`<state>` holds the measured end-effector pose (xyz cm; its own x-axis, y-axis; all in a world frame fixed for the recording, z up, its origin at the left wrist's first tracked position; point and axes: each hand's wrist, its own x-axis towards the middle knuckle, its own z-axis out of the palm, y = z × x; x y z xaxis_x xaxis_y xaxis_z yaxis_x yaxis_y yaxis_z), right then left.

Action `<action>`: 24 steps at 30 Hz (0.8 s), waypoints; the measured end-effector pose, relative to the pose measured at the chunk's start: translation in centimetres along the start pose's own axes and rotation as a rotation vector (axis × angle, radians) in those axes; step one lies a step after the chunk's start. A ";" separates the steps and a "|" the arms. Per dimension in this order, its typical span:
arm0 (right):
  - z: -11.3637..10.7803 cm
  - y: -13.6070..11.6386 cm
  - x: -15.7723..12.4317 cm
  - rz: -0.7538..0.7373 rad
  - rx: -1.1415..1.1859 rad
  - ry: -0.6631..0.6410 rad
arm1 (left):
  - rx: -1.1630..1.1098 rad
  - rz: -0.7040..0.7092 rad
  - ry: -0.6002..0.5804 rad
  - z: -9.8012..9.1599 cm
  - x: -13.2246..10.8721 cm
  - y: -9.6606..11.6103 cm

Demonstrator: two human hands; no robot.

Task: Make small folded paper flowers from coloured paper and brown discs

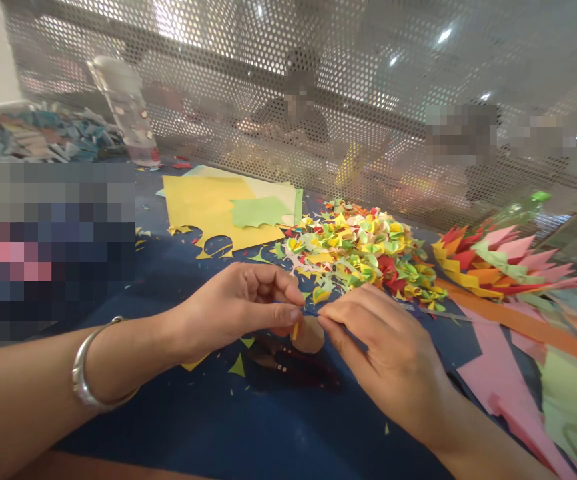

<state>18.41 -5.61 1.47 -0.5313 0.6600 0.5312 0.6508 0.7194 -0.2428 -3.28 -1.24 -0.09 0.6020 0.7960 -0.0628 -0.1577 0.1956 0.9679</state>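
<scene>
Left hand [248,300] pinches a small pale disc [309,337] above the blue table [293,427]; right hand [385,327] has fingertips at its edge, whether gripping I cannot tell. Seemingly paper, it should be light and crease easily, best held by the rim. Cut scraps [363,253] lie heaped beyond.

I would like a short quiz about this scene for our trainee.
1. True or false: a silver bracelet is on the wrist of the left hand.
2. Where is the pale round piece? A) on the yellow sheet B) at the fingertips of left and right hand C) in the paper heap
3. Fill in: the bottle on the right has a ___ cap.
Key: 1 true; 2 B; 3 green.
</scene>
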 end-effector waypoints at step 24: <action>-0.3 -0.7 -0.1 -0.003 0.186 -0.030 | 0.356 0.284 -0.180 -0.3 -0.7 0.6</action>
<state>18.18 -6.26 1.84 -0.5504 0.6621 0.5086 0.5391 0.7470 -0.3892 -4.03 -1.56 0.43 0.7045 0.6719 0.2286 -0.0768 -0.2480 0.9657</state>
